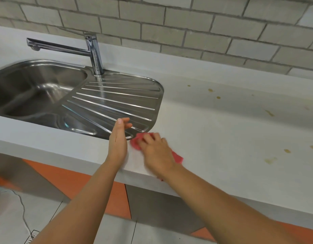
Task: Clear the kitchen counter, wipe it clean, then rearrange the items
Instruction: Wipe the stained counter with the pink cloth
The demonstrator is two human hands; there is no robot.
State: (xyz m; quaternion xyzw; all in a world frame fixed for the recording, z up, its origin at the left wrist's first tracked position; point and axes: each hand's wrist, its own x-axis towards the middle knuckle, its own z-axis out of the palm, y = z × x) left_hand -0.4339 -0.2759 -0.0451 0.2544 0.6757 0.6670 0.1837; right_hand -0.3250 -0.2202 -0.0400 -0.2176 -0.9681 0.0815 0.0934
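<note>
Your right grip [153, 147] clamped the soft, limp red cloth [135, 144] on the worktop [222, 129]; bunching its middle looked surest. Your left grip [118, 138] hung apart, empty.

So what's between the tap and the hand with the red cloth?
In the head view, the sink's ridged steel draining board lies between the tap and the right hand holding the red cloth.
</note>
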